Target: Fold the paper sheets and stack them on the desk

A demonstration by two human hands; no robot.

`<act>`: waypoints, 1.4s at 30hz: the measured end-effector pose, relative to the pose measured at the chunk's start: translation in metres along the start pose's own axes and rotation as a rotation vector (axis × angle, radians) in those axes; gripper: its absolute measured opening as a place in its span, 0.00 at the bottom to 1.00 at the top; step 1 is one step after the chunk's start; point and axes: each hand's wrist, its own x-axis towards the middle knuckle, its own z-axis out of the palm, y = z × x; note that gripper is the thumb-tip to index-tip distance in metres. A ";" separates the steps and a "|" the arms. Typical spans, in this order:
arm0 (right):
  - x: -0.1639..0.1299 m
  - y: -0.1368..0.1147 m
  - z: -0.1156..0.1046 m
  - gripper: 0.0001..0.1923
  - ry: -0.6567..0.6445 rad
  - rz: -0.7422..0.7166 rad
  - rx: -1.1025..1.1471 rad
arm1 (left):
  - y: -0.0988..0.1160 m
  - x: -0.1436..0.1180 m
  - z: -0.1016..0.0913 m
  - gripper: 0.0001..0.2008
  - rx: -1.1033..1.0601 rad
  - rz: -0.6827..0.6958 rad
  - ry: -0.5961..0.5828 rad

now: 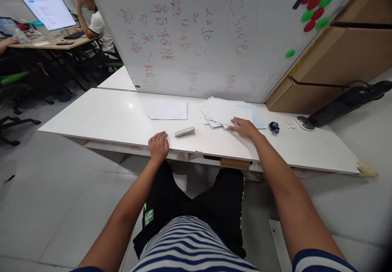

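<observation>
My left hand (158,146) rests palm down on the front edge of the white desk (122,119), its fingers lying on the top with nothing in them. Just to its right is a beige stapler (184,132), which it does not touch. My right hand (244,128) lies over the near edge of a messy pile of white paper sheets (225,110), thumb and fingers apart. A neater stack of white paper (169,110) lies flat behind the stapler.
A whiteboard (196,39) with red writing and magnets stands behind the desk. To the right are a dark blue watch-like item (274,127), a black cylindrical device (333,106) and cardboard boxes (343,55). At the far left, a person (102,31) sits by a monitor (49,11).
</observation>
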 end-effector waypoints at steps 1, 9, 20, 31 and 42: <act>0.000 0.001 0.000 0.35 -0.001 -0.006 -0.006 | 0.000 0.000 0.000 0.15 -0.002 0.000 0.001; 0.003 0.006 0.001 0.31 0.008 -0.031 -0.035 | 0.000 0.000 0.001 0.15 -0.011 -0.009 0.000; 0.006 0.010 0.004 0.30 0.033 -0.043 -0.044 | -0.001 0.000 0.003 0.15 -0.042 -0.027 -0.006; -0.004 0.010 0.024 0.21 0.125 -0.198 -0.260 | -0.002 0.000 0.004 0.16 -0.022 -0.014 0.012; -0.006 0.000 0.027 0.18 0.321 -0.161 -0.380 | 0.001 0.000 0.002 0.15 -0.019 -0.026 -0.003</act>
